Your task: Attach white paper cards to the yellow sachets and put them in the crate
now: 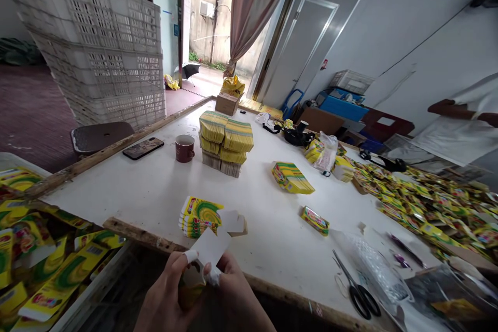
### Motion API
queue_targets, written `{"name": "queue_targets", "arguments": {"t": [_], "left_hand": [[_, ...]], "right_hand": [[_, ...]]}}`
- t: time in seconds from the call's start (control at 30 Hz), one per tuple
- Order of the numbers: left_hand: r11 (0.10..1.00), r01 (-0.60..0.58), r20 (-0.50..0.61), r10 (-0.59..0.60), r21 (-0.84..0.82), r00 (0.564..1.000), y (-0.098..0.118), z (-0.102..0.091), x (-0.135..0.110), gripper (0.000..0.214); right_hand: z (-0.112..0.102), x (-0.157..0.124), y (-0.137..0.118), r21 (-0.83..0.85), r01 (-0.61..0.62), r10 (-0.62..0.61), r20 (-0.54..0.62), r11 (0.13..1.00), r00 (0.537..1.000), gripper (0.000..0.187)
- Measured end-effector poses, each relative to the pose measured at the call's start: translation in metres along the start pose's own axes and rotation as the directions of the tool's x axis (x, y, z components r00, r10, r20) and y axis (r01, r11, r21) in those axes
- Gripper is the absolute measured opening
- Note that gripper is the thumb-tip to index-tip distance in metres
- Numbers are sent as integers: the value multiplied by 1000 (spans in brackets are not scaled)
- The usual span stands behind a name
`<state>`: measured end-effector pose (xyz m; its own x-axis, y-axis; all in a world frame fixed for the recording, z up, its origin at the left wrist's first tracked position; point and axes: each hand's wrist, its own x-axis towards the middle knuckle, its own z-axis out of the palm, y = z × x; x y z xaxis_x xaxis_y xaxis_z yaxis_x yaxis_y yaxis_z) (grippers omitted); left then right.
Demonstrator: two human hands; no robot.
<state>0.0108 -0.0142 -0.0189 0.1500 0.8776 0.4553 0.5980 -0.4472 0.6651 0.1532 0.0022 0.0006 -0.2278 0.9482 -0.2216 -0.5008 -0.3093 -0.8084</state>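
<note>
A bin (pixel 91 298) at the far left holds loose, flat, glossy carton blanks (pixel 39 270) printed in yellow and green. Behind it rise stacked white plastic crates (pixel 105 52) with lattice walls. The worktop (pixel 155 187) is a matt white sheet edged with rough, worn wooden strips. On its left part lie a dark slab-shaped phone (pixel 143 148) and a squat dark-red mug (pixel 184 148). Just beside the mug stands a tall block of bundled flat cartons (pixel 225 142), their yellow edges finely ribbed.

Near the front rim sits a small pile of blanks (pixel 198 215), fanned slightly. Below it, off the front edge of the worktop, the left hand (pixel 167 295) and right hand (pixel 237 298) meet. The fingers (pixel 190 256) of both are pinched on one small carton (pixel 210 249), whose plain white flap stands up between them. Its printed body is mostly hidden in the palms. White tape wraps the thumb tips.

Further right lie a slanted pile of wedge-shaped cartons (pixel 292 178) and a single small closed box (pixel 315 220). Black-handled scissors (pixel 358 290) rest beside crinkled clear plastic film (pixel 373 264). A broad heap of shiny sachets (pixel 428 202) covers the right end, and another person's arm (pixel 462 110) shows above it.
</note>
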Motion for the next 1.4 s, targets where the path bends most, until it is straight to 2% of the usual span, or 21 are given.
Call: {"name": "queue_targets", "arguments": {"t": [0.17, 0.27, 0.33, 0.37, 0.47, 0.53, 0.63, 0.7, 0.77, 0.83, 0.93, 1.03, 1.1, 1.17, 1.23, 1.27, 1.3, 1.33, 1.37, 1.4], "left_hand": [[996, -68, 105, 62, 51, 993, 8, 1, -2, 41], [994, -51, 170, 33, 99, 985, 3, 0, -2, 51], [994, -18, 209, -5, 107, 978, -1, 0, -2, 60], [994, -7, 218, -17, 105, 976, -3, 1, -1, 63], [992, -52, 182, 31, 115, 983, -6, 4, 0, 64], [988, -48, 145, 27, 146, 989, -7, 2, 2, 67], [986, 99, 175, -122, 134, 977, -6, -10, 8, 61], [982, 155, 212, -175, 110, 962, -4, -21, 13, 50], [983, 151, 235, -173, 109, 956, -3, -30, 16, 46], [983, 139, 266, -168, 124, 949, -2, -35, 18, 46], [979, 161, 318, -194, 127, 928, -3, -40, 18, 49], [980, 141, 331, -180, 139, 926, -2, -40, 18, 53], [984, 119, 291, -153, 131, 944, 0, -38, 18, 50], [987, 135, 228, -152, 89, 962, 1, -34, 17, 48], [968, 244, 148, -232, -65, 961, 1, -32, 17, 52], [927, 313, 70, -305, -206, 950, 0, -32, 17, 54], [854, 346, -45, -392, -390, 919, -2, -33, 18, 55], [747, 314, -171, -493, -586, 853, -5, -36, 19, 56], [622, 223, -277, -603, -750, 748, -7, -40, 21, 56], [496, 109, -327, -707, -862, 628, -9, -45, 24, 60]], "right_hand": [[-4, 1, 0, -141, -53, 62, 57, 989, 996, 32], [-5, -4, 0, -313, 55, -39, 56, 948, 998, 30], [-2, -11, -2, -461, 213, -164, 145, 861, 976, 39], [-1, -14, -4, -535, 299, -212, 220, 790, 952, 45], [2, -17, -9, -678, 472, -246, 407, 563, 879, 61], [-3, -15, -9, -711, 496, -287, 404, 499, 868, 58], [-18, -7, -3, -757, 505, -349, 380, 414, 856, 56], [-27, -4, 0, -785, 525, -295, 442, 329, 847, 59], [-31, -2, -1, -797, 535, -205, 494, 281, 845, 57], [-31, 0, -10, -801, 531, -156, 508, 277, 847, 47], [-27, 1, -30, -786, 530, -63, 540, 318, 839, 31], [-23, 0, -37, -775, 523, -1, 559, 354, 829, 26], [-21, -2, -27, -778, 509, -80, 518, 368, 851, 34], [-19, -5, -12, -780, 479, -190, 441, 403, 877, 51], [-18, -5, -1, -754, 454, -251, 378, 474, 891, 67], [-18, -2, 0, -742, 444, -272, 352, 503, 896, 72], [-19, 1, -1, -744, 433, -297, 321, 509, 900, 71], [-21, 6, -6, -767, 421, -337, 281, 484, 899, 65], [-23, 12, -11, -813, 394, -384, 231, 429, 894, 55], [-26, 19, -18, -872, 347, -428, 183, 346, 885, 45]]}}
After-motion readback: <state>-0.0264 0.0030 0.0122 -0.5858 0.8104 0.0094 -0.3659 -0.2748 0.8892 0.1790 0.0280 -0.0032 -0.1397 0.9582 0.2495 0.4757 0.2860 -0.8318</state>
